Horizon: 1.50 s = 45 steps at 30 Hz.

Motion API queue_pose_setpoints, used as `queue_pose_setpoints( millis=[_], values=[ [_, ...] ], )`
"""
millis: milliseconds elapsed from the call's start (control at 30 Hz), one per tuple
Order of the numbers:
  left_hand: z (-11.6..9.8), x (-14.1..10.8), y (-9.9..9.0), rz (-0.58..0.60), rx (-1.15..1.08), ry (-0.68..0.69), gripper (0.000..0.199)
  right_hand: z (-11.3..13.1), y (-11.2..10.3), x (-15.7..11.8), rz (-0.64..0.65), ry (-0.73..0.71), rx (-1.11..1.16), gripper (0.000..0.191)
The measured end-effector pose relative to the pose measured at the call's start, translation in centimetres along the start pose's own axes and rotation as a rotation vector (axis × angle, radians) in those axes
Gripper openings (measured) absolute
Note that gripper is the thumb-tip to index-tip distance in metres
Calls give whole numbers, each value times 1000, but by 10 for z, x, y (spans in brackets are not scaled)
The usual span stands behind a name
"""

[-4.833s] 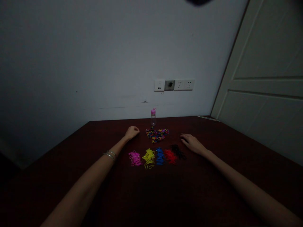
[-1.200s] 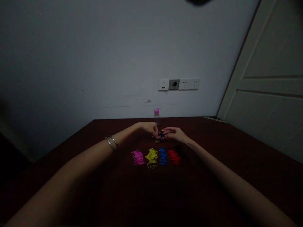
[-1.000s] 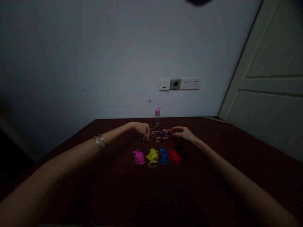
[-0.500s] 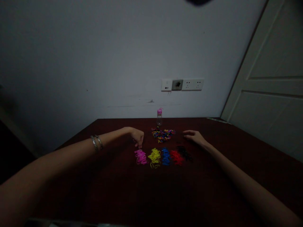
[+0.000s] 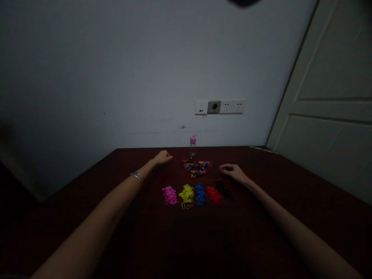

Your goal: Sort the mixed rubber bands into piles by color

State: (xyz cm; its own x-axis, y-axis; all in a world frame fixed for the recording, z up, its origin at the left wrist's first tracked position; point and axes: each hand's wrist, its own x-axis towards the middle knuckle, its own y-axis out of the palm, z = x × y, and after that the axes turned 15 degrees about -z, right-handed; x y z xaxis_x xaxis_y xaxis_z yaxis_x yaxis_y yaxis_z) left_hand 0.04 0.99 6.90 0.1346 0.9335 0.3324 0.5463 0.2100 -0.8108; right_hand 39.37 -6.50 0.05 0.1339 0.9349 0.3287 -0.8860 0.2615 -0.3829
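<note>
My left hand (image 5: 163,157) rests near the back of the table, left of a mixed pile of small coloured rubber bands (image 5: 198,167). Its fingers are curled in, and no band shows in them. To the right of that pile lies my right hand (image 5: 233,172), fingers extended and slightly bent, with nothing visible in it. Nearer to me is a row of sorted rubber bands: pink (image 5: 170,195), yellow (image 5: 186,193), blue (image 5: 200,194), red (image 5: 213,195) and black (image 5: 223,190). Two yellow bands lie just in front of the yellow heap.
A clear bottle with a pink cap (image 5: 193,146) stands behind the mixed pile. The dark red table (image 5: 180,240) meets a pale wall with sockets (image 5: 231,107). A white panelled door (image 5: 328,116) is at the right.
My left hand has moved back and slightly left, away from the pink bands. My right hand stays beside the mixed pile. The camera view has shifted a little.
</note>
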Motion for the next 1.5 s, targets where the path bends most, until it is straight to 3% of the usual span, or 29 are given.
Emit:
queue_pose_setpoints(
  millis=[200,333,433,933,1233,1500],
  values=[
    [25,-19,24,-216,-108,-222,37,3,5,-4,101,12,93,29],
    [41,-26,30,-427,-223,-350,39,6,9,-6,160,-12,106,32],
    [48,-27,31,-507,-304,-401,38,7,10,-9,159,-48,76,33],
    [46,-32,28,-524,-268,-348,37,16,15,-15,103,-161,-18,28],
    [49,-30,31,-510,-287,-342,36,21,4,-14,285,-46,-10,33],
    [47,-32,32,-457,-280,-299,35,-2,-4,-5,67,-36,-96,29]
  ],
)
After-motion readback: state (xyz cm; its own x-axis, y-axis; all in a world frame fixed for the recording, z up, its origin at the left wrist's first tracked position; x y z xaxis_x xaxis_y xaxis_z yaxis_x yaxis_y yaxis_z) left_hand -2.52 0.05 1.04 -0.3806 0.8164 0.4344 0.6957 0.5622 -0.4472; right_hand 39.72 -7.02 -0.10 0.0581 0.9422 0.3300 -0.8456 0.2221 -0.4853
